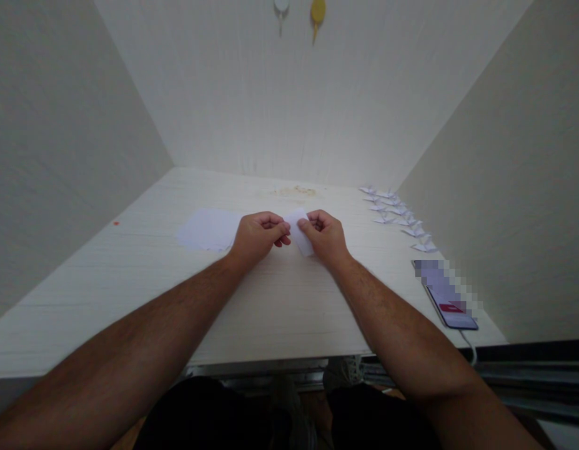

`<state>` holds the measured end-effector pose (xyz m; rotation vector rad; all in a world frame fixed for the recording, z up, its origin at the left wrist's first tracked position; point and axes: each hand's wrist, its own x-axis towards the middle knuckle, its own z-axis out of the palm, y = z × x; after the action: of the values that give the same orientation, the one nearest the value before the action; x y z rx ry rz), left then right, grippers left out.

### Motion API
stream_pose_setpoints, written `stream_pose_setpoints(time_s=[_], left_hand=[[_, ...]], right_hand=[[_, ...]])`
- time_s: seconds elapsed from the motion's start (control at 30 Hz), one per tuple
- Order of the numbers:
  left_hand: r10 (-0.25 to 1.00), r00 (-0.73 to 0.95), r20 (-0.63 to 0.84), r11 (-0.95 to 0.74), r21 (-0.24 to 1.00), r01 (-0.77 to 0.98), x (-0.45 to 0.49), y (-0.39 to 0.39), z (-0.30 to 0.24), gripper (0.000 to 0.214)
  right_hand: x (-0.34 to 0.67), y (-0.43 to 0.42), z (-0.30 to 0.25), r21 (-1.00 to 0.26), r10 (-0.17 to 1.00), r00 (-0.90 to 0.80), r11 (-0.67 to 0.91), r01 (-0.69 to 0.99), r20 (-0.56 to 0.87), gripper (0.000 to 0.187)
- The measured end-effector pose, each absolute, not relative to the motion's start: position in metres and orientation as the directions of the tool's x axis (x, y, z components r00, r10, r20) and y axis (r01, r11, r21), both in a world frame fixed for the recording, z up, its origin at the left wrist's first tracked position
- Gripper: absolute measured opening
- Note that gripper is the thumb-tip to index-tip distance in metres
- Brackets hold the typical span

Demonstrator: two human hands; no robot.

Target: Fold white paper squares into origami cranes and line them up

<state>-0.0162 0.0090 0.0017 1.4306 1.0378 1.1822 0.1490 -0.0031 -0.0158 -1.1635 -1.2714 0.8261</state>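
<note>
Head view. A: Paper slip [305, 245], where?
B: Over the desk [280, 306], whether lifted or resting I can't tell. It lies between the hands. Left hand [258, 237] pinches its left edge, right hand [324, 239] its right; both grips are clamped on it and equally near.
A: Long axis?
B: Tilted, far-left to near-right.
A: Around the slip?
B: Flat sheets [207, 230] just left; folded paper figures [396, 212] well right; phone [451, 303] right, nearer the person.
</note>
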Motion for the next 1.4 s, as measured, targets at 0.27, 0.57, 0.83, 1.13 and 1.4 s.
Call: stream_pose_setpoints(time_s=[0.27, 0.57, 0.83, 1.13, 1.4], left_hand=[[0.974, 0.162, 0.159, -0.164, 0.986, 0.021, -0.0158, 0.0082, 0.0031, 0.017], [0.974, 0.159, 0.16, -0.165, 0.986, 0.022, -0.016, 0.0093, 0.002, 0.016], [0.972, 0.165, 0.164, -0.168, 0.986, 0.01, -0.0164, 0.0099, 0.0009, 0.017], [0.972, 0.17, 0.161, -0.165, 0.986, 0.01, -0.0166, 0.0098, 0.0012, 0.017], [0.971, 0.173, 0.162, -0.17, 0.985, 0.03, -0.0164, 0.008, 0.003, 0.015]], right_hand=[[0.1498, -0.0022, -0.0153, -0.955, 0.953, 0.136, 0.248, 0.163, 0.271, 0.025], [0.1507, -0.0012, -0.0164, -0.949, 0.95, 0.141, 0.248, 0.193, 0.277, 0.027], [0.1501, -0.0025, -0.0154, -0.955, 0.956, 0.148, 0.225, 0.193, 0.255, 0.027], [0.1512, -0.0003, -0.0185, -0.953, 0.954, 0.141, 0.237, 0.19, 0.266, 0.029], [0.1508, -0.0017, -0.0174, -0.955, 0.957, 0.137, 0.229, 0.19, 0.257, 0.029]])
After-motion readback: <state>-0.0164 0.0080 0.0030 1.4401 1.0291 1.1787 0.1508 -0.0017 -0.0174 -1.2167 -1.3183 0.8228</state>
